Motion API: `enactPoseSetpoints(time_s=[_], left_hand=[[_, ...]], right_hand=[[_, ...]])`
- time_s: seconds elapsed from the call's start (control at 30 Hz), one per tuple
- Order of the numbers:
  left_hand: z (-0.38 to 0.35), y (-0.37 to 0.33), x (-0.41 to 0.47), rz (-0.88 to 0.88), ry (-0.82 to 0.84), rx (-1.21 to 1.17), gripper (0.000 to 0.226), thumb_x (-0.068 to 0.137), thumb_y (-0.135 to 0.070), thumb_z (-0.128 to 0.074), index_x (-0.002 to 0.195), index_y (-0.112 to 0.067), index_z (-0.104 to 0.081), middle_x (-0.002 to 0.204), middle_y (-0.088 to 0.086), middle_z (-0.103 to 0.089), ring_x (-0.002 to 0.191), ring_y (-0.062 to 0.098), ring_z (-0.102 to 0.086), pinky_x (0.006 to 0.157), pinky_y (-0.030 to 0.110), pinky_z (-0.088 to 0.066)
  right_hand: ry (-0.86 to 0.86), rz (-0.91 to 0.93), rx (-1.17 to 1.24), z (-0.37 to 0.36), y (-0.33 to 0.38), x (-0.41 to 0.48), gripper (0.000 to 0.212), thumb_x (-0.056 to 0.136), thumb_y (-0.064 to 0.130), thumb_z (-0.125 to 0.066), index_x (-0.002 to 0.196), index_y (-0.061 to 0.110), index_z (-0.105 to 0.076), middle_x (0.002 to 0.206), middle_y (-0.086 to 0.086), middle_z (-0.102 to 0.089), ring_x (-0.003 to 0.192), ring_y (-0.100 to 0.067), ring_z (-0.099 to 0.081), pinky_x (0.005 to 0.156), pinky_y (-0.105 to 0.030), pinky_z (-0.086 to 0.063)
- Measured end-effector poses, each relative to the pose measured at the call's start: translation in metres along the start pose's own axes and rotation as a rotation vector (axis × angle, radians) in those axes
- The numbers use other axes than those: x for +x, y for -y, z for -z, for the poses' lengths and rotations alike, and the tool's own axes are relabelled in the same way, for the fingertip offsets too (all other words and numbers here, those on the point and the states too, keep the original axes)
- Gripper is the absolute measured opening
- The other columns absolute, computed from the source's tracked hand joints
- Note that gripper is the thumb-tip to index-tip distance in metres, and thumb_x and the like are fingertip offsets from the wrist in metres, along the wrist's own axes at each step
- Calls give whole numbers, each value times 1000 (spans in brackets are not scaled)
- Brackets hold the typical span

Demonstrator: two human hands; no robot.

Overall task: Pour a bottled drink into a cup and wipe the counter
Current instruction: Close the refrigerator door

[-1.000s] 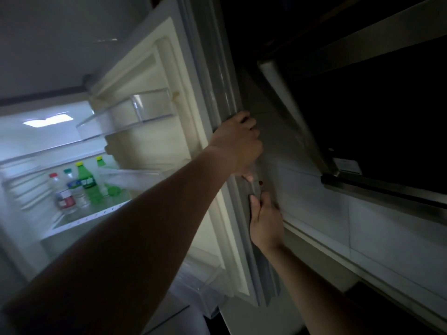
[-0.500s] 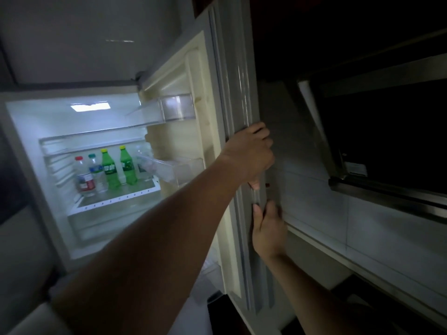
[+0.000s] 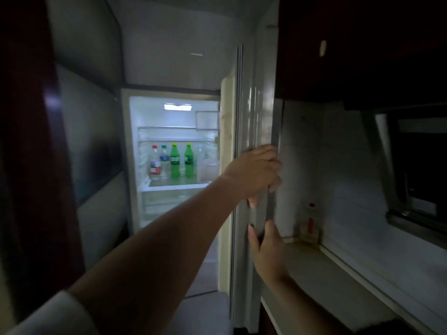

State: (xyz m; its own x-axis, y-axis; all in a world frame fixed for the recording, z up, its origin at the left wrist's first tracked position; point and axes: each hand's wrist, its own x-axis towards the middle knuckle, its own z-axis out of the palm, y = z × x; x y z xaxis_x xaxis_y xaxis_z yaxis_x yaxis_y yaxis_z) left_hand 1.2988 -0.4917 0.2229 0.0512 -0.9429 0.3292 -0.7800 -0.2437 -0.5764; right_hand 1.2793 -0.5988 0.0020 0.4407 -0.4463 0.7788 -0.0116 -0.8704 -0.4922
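Head view: the left arm stretches long across the frame, and the left hand (image 3: 254, 172) is wrapped over the edge of the open fridge door (image 3: 256, 112), fingers curled round it. Just below, the right hand (image 3: 266, 247) reaches up, thumb on the near face and fingers round the edge, gripping too. Inside the lit fridge, two green bottles (image 3: 175, 163) stand upright on the shelf (image 3: 174, 186), beside two clear bottles (image 3: 155, 165). The counter (image 3: 338, 286) runs along the right.

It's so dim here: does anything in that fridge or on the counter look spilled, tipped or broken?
Nothing stands out. The bottles on the lit fridge shelf stand upright in a row, no spill showing. The left hand and right hand grip the fridge door by its edge. The counter is too dark to judge.
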Motion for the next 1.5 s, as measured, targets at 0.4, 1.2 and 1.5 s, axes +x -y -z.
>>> enactPoseSetpoints(time_s=[0.4, 1.2, 1.5], left_hand=[[-27, 43, -82, 103, -79, 254, 37, 58, -31, -89, 92, -28, -74, 125, 5, -64, 129, 29, -52, 111, 41, -35], [-36, 162, -134, 1113, -545, -355, 82, 88, -3, -67, 154, -19, -23, 156, 13, -16, 131, 35, -44, 105, 42, -47], [-73, 219, -147, 1210, -620, -410, 82, 87, 1, -65, 153, -31, -27, 152, 13, -28, 132, 36, -39, 108, 46, -44]], right_hand=[[169, 404, -35, -37, 48, 15, 42, 90, 67, -47, 91, 25, -50, 68, 12, -52, 49, -7, -51, 47, -16, -31], [435, 1454, -516, -118, 204, 130, 68, 61, 40, -88, 119, 12, -67, 132, -13, -59, 135, -38, -43, 110, -51, -37], [344, 1452, -621, -182, 250, 136, 47, 101, 30, -41, 144, 13, -46, 156, -11, -33, 147, -34, -15, 121, -47, 1]])
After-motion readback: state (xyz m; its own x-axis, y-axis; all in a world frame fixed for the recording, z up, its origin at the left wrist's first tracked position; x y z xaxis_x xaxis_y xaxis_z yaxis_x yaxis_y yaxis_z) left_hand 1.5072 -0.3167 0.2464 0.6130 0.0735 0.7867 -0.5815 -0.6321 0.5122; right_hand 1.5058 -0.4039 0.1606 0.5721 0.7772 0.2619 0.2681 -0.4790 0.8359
